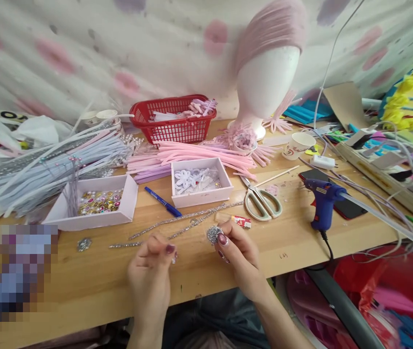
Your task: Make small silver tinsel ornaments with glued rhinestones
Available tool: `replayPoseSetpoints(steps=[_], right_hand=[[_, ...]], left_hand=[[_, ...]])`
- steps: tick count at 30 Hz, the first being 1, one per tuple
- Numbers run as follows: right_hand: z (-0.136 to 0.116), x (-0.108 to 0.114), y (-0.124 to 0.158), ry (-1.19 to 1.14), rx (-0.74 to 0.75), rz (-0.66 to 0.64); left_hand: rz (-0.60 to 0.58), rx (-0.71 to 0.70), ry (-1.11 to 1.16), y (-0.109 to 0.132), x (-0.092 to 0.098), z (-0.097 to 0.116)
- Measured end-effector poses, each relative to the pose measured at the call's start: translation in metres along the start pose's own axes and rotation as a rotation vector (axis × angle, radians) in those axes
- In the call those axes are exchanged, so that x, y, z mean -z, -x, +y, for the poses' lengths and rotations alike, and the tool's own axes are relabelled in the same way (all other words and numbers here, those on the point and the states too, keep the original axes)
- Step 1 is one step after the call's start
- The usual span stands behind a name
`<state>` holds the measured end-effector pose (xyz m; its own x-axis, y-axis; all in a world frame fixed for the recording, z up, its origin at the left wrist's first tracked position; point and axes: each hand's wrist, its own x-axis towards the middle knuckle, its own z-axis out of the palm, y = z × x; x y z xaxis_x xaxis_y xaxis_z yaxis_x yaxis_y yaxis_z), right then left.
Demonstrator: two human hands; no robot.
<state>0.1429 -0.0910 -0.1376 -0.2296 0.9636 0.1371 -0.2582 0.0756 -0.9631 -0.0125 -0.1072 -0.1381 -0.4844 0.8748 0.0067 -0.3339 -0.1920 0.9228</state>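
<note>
My right hand pinches a small silver tinsel coil between thumb and fingers, just above the table's front part. To its left, my left hand is closed with thumb and fingertips together; whatever may be in them is too small or hidden to name. Behind both hands lie silver tinsel pipe cleaners, stretched across the wood. A second silver tinsel piece, small and rounded, rests on the table at the left. A glue stick-like tube with a red label lies just behind my right hand.
Scissors, a blue glue gun and a phone lie right. Behind are a blue pen, a box of gems, another white box, pink pipe cleaners, a red basket and a mannequin head.
</note>
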Motion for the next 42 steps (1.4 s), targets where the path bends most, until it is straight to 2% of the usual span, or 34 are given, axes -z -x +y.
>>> replayPoseSetpoints(steps=[4,8,10,13,19,24,35,42], right_hand=[[-0.001,0.0,0.0,-0.013,-0.002,-0.002],[0.0,0.0,0.001,-0.031,-0.038,-0.006],[-0.001,-0.001,0.002,-0.056,-0.064,-0.019],[-0.003,-0.001,0.001,-0.101,-0.106,-0.057],[-0.008,0.002,-0.001,-0.132,-0.148,-0.14],[-0.01,0.003,-0.001,-0.13,-0.155,-0.182],[-0.002,0.005,0.003,-0.214,-0.165,-0.143],[-0.005,0.002,0.003,-0.188,-0.106,-0.117]], left_hand=[[-0.01,-0.122,-0.056,-0.008,0.01,0.011],[-0.018,-0.312,-0.422,-0.002,0.007,0.016],[-0.133,-0.322,-0.535,0.002,0.002,0.016],[-0.324,-0.281,-0.562,0.004,-0.003,0.015],[-0.481,-0.324,-0.568,-0.001,0.0,0.014],[-0.496,-0.33,-0.516,-0.002,0.001,0.016],[-0.475,-0.431,-0.525,-0.003,-0.001,0.011],[-0.431,-0.563,-0.581,0.0,-0.005,0.008]])
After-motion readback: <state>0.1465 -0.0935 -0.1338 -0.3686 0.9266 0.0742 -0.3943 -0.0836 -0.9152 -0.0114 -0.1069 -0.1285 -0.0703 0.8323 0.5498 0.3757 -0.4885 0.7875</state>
